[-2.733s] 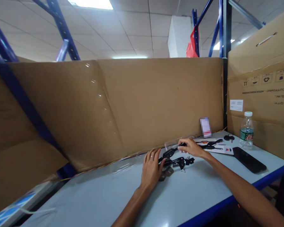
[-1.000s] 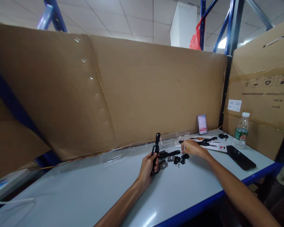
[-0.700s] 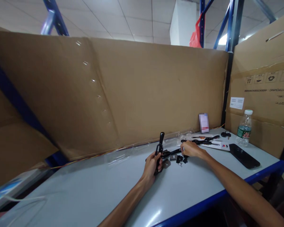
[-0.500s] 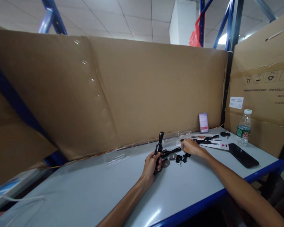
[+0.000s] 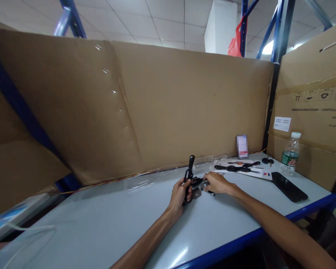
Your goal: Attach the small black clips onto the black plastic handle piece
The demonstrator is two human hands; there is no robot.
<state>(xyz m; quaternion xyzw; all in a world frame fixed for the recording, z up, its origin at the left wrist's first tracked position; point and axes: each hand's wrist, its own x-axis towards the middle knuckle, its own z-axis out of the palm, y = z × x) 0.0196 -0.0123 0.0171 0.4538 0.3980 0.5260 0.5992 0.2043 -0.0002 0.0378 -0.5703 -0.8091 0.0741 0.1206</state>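
Head view, clock centred on the left hand (image 5: 180, 194). That hand is wrapped round a black handled tool (image 5: 190, 164), its free end pointing about 12, tool raised off the surface (image 5: 156, 209). Right hand (image 5: 217, 183) sits between 2 and 3: fingers bent down at a grey metal piece (image 5: 204, 185); can't tell if it's pinched or only touched. Second black tool (image 5: 196, 182) lies close by at 2, partly behind the fingers. Small silver bit (image 5: 211, 193) shows just under the right palm, near 3. Farther out at 2: more black tools (image 5: 232, 168) on white cards.

For good handling I'd hold the tool low, as now, so its open middle stays in sight. Take the metal piece flat by opposite edges, fingertips only; treat any edge as possibly sharp. Lift rather than drag, or the small silver bit could scatter.
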